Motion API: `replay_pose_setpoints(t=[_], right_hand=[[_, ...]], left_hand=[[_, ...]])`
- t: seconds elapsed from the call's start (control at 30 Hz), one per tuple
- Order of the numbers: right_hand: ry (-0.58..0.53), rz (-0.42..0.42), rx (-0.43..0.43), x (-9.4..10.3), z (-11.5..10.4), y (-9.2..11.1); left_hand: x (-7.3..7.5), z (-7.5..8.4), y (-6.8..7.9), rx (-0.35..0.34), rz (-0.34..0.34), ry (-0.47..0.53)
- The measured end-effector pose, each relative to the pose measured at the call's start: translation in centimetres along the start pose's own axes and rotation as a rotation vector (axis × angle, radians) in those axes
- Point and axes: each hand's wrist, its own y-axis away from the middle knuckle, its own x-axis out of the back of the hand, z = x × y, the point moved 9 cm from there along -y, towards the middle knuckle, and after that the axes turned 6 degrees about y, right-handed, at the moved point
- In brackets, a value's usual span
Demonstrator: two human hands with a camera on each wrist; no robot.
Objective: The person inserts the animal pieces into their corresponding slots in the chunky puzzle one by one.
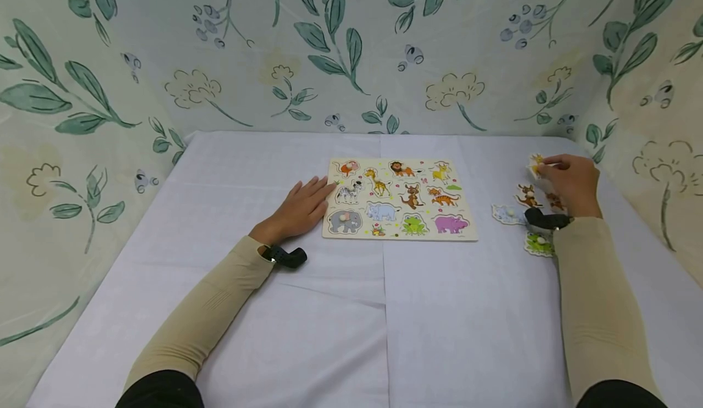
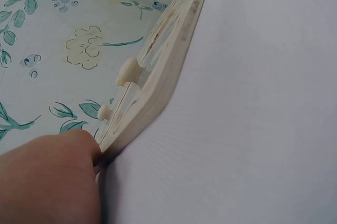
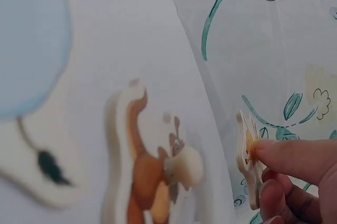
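Note:
My left hand (image 1: 298, 208) lies flat with fingers extended, its fingertips at the left edge of a wooden animal puzzle board (image 1: 395, 239). Farther right, my right hand (image 1: 575, 183) pinches a yellow animal puzzle piece (image 1: 535, 165) between thumb and fingers. The right wrist view shows this piece (image 3: 249, 153) raised on edge in the fingers. Loose pieces lie close to that hand: a kangaroo (image 1: 528, 197), a pale blue animal (image 1: 508, 214), a green frog (image 1: 539, 244) and a brown piece (image 1: 555, 202) partly hidden by the hand.
A white cloth (image 1: 307, 347) covers the table. Leaf-patterned fabric (image 1: 307, 103) hangs behind it and along both sides. In the left wrist view, pale knobs (image 2: 129, 72) stick up from the board.

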Motion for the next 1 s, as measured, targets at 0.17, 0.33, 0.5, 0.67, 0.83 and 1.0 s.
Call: replay_pose_setpoints(t=[0.17,0.33,0.5,0.67,0.83,1.0], right_hand=[[-0.01,0.007,-0.019,0.4,-1.1,0.0],[-0.041,0.017,-0.042,0.5,-1.9,0.2],[-0.071,0.005,-0.019,0.0,-2.7,0.5],[-0.048,0.008,0.036,-0.5,-3.9,0.5],[-0.04,0.009,0.059,-0.9,-5.0,0.7],[-0.027,0.006,0.059,-1.4,-5.7,0.7]], left_hand=[[0.1,0.0,0.0,-0.002,0.001,0.003],[0.0,0.0,0.0,0.0,0.001,0.005],[-0.1,-0.1,-0.1,0.001,0.003,0.006],[0.0,-0.1,-0.1,-0.001,0.004,0.002],[0.0,-0.1,-0.1,0.002,0.003,-0.001],[-0.1,-0.2,-0.1,0.003,0.004,0.004]])
